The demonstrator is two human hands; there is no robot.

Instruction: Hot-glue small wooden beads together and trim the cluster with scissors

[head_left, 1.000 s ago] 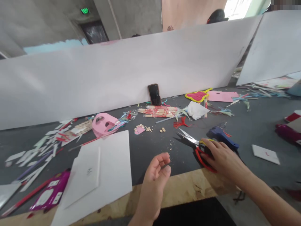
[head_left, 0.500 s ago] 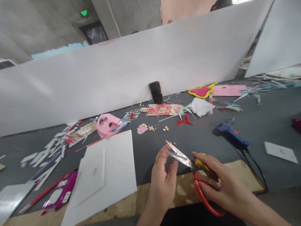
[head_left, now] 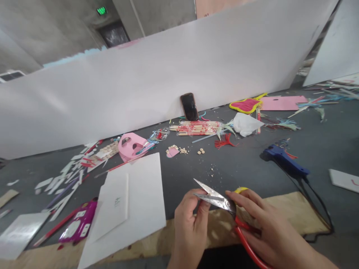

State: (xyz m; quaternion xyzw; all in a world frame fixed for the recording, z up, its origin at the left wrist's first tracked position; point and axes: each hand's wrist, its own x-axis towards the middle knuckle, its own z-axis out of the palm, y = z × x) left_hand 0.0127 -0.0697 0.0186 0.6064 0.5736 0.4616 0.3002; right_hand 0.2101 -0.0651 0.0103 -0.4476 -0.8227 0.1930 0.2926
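Note:
My right hand [head_left: 266, 231] grips a pair of scissors [head_left: 221, 201] with red and yellow handles, the steel blades slightly apart and pointing left. My left hand [head_left: 190, 224] is pinched right at the blade tips, fingers pressed together on something too small to make out. Both hands hover over the near edge of the dark grey table [head_left: 238, 168], above a strip of bare plywood [head_left: 291, 213].
A blue glue gun [head_left: 284, 160] with a black cord lies to the right. White paper sheets [head_left: 131, 201] and a magenta packet [head_left: 78, 226] lie left. A phone [head_left: 189, 106] leans on the white board behind, with sticks [head_left: 196, 128], beads, pink cut-outs and paper scraps scattered around.
My right hand picked the scissors up off the table and brought them toward me. My left hand rose and pinched at the blade tips. The view shifted slightly right.

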